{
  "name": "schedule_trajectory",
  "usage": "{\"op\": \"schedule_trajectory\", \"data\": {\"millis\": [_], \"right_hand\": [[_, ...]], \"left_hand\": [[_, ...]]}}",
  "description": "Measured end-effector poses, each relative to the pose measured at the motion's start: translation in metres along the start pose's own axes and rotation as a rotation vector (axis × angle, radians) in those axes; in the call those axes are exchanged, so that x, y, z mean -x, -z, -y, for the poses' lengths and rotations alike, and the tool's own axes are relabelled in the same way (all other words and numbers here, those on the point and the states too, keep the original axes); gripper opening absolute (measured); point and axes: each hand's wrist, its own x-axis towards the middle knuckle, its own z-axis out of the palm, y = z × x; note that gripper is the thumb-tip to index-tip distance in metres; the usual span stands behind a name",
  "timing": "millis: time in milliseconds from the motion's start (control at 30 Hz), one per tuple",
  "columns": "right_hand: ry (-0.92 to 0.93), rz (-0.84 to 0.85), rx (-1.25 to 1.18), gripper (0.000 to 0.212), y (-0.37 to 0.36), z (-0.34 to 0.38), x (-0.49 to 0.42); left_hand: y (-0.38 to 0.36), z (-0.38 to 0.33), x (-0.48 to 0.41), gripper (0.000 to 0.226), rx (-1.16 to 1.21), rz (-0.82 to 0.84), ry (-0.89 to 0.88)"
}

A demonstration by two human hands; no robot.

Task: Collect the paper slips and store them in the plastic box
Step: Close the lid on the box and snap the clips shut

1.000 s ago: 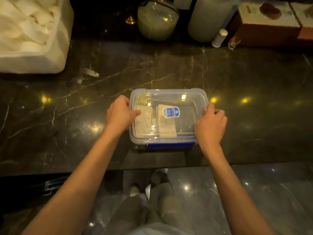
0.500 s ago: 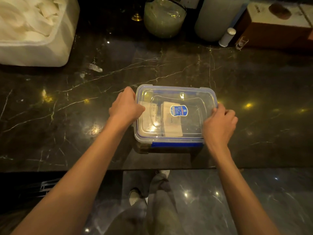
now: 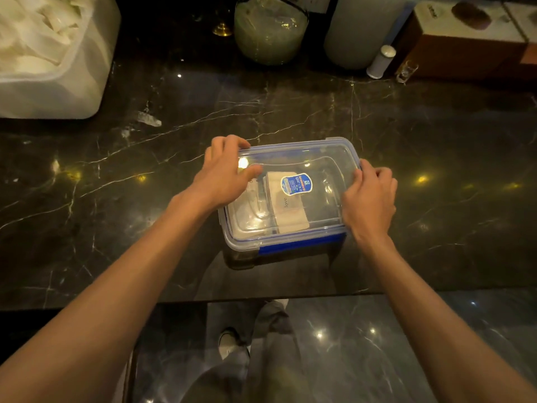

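Observation:
A clear plastic box (image 3: 319, 231) with a blue-rimmed transparent lid and a blue front clip stands on the dark marble counter near its front edge. Through the lid I see pale paper slips (image 3: 290, 210) lying inside, one with the word "love", under a blue sticker on the lid. My left hand (image 3: 223, 175) lies on the lid's left side, fingers curled over the far left corner. My right hand (image 3: 369, 199) grips the lid's right edge, fingers over the rim.
A large white tub (image 3: 55, 56) of pale pieces stands at the back left. Along the back are a round glass jar (image 3: 270, 30), a pale canister (image 3: 360, 30), a small white bottle (image 3: 380, 61) and brown cartons (image 3: 470, 45). A small scrap (image 3: 149, 119) lies on the counter.
My left hand has slid from the box's left side up onto the lid and toward its far corner. My right hand stays on the right edge.

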Motion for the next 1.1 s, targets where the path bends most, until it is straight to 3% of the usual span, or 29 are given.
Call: {"op": "schedule_trajectory", "data": {"millis": [167,267,367,433,500,600,767,900,1000,1100], "right_hand": [[0.124,0.071,0.161,0.040,0.003,0.014,-0.036],[0.034,-0.011,0.232,0.053,0.000,0.026,-0.021],[-0.309,0.000,-0.040,0.066,-0.016,0.042,0.027],[-0.405,0.032,-0.321,0.067,-0.028,0.047,0.050],[-0.361,-0.026,-0.502,0.065,-0.033,0.047,0.055],[-0.242,-0.011,-0.493,0.060,-0.033,0.038,0.040],[-0.010,0.229,-0.482,0.060,-0.032,0.017,-0.001],[0.137,0.507,-0.525,0.073,-0.023,0.004,-0.039],[0.071,0.575,-0.343,0.100,-0.007,0.001,-0.071],[-0.117,0.435,-0.308,0.112,0.008,0.007,-0.061]], "left_hand": [[-0.018,0.002,-0.001,0.048,0.123,-0.182,0.101],[-0.028,-0.004,0.001,0.045,0.108,-0.269,0.128],[-0.029,-0.004,0.000,0.044,0.106,-0.293,0.127],[-0.028,-0.003,-0.001,0.043,0.110,-0.291,0.125],[-0.026,-0.002,-0.002,0.043,0.102,-0.282,0.133],[-0.018,-0.003,0.000,0.045,0.096,-0.258,0.170],[-0.009,-0.009,0.022,0.051,0.061,-0.207,0.290],[-0.012,-0.013,0.049,0.051,0.047,-0.100,0.391],[-0.027,-0.026,0.064,0.047,0.189,-0.003,0.469],[-0.042,-0.047,0.077,0.044,0.280,0.046,0.480]]}}
